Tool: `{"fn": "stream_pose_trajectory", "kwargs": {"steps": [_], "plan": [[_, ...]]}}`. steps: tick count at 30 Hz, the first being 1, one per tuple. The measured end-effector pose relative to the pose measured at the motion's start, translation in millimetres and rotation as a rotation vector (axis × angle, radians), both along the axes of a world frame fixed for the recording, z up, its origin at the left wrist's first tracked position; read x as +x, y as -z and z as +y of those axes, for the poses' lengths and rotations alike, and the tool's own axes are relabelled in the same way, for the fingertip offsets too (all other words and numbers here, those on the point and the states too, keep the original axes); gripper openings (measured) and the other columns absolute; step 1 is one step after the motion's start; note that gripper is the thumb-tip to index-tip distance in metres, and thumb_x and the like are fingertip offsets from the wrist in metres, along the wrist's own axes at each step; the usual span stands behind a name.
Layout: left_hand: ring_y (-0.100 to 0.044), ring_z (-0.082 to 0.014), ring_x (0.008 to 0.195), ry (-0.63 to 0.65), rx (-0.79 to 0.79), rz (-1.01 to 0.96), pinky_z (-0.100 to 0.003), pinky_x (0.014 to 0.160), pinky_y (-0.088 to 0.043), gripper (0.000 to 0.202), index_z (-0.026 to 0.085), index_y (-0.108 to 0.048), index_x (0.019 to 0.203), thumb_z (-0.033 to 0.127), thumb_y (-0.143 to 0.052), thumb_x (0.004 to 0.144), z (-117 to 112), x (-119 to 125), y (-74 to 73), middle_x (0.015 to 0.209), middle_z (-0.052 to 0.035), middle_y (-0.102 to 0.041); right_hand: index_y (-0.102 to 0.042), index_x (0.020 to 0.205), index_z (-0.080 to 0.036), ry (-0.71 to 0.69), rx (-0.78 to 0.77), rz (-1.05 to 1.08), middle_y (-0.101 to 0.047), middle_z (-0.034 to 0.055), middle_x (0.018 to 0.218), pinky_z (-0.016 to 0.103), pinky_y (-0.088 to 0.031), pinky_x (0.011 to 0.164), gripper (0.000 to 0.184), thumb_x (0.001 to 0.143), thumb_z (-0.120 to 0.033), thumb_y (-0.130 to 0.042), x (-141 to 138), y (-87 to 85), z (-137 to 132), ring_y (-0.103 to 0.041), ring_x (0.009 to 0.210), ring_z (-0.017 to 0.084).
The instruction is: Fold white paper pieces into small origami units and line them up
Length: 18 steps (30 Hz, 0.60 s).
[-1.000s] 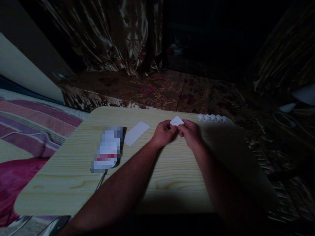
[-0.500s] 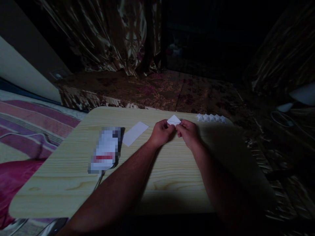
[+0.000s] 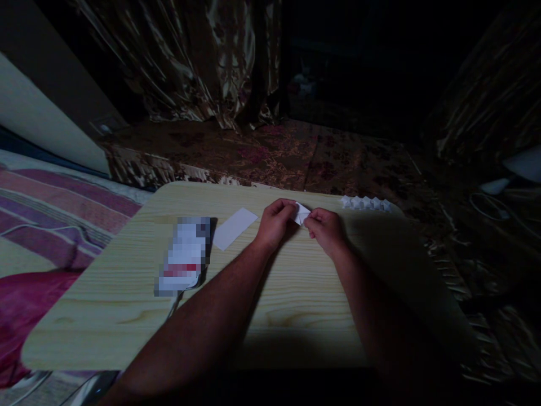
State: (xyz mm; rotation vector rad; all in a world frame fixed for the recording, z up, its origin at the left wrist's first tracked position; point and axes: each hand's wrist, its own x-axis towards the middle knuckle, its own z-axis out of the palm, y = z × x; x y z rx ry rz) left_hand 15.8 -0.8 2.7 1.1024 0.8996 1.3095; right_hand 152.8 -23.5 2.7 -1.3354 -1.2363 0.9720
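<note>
A small folded piece of white paper (image 3: 301, 213) is held just above the far half of the wooden table (image 3: 304, 287). My left hand (image 3: 275, 223) pinches its left side between thumb and fingers. On the other side, the fingertips of my right hand (image 3: 325, 227) grip the lower right edge. Fold lines show on the paper's face, while my fingers cover part of it. Left of my left hand lies a flat white paper rectangle (image 3: 235, 228). Several small folded white paper pieces (image 3: 366, 203) stand in a row near the far right edge.
A blurred-out phone-like object (image 3: 183, 256) with a cable lies on the table's left part. A striped bed cover (image 3: 54, 211) borders the table on the left. Beyond the far edge are a patterned cloth surface (image 3: 253, 152) and a shiny curtain (image 3: 228, 56).
The folded paper has turned in my hands, from a triangle pointing away to a tilted shape with creases facing me. My left fingers now reach further over its top. The view has shifted slightly.
</note>
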Motion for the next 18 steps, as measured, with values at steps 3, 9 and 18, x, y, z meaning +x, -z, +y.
{"fn": "stream_pose_trajectory", "kwargs": {"steps": [3, 9, 18], "plan": [[-0.053, -0.0102, 0.057, -0.013, -0.007, -0.012, -0.023, 0.056, -0.041, 0.025, 0.012, -0.067, 0.085, 0.029, -0.069, 0.067, 4.6, -3.6, 2.1, 0.067, -0.0016, -0.063, -0.053, 0.061, -0.019, -0.024, 0.01, -0.036, -0.047, -0.0069, 0.045, 0.021, -0.027, 0.039, 0.008, 0.065, -0.022, -0.059, -0.1, 1.3, 0.2, -0.041, 0.039, 0.008], [-0.047, -0.0075, 0.053, -0.011, 0.021, -0.029, -0.022, 0.055, -0.039, 0.035, 0.014, -0.069, 0.098, 0.022, -0.07, 0.064, 6.0, -6.1, 1.7, 0.062, 0.0025, -0.058, -0.057, 0.071, -0.019, -0.095, -0.008, 0.029, -0.052, -0.0058, 0.053, 0.022, -0.028, 0.04, 0.013, 0.067, -0.029, -0.063, 0.6, -1.2, -1.2, -0.042, 0.042, 0.008], [-0.048, -0.0074, 0.053, 0.006, 0.042, 0.029, -0.021, 0.053, -0.037, 0.02, 0.015, -0.066, 0.083, 0.022, -0.069, 0.065, 4.7, -4.8, 4.0, 0.064, 0.0022, -0.058, -0.058, 0.071, -0.018, -0.02, 0.071, 0.047, -0.052, -0.0051, 0.052, 0.022, -0.029, 0.044, 0.019, 0.074, -0.036, -0.062, 0.9, -0.1, -0.3, -0.041, 0.044, 0.008]]}}
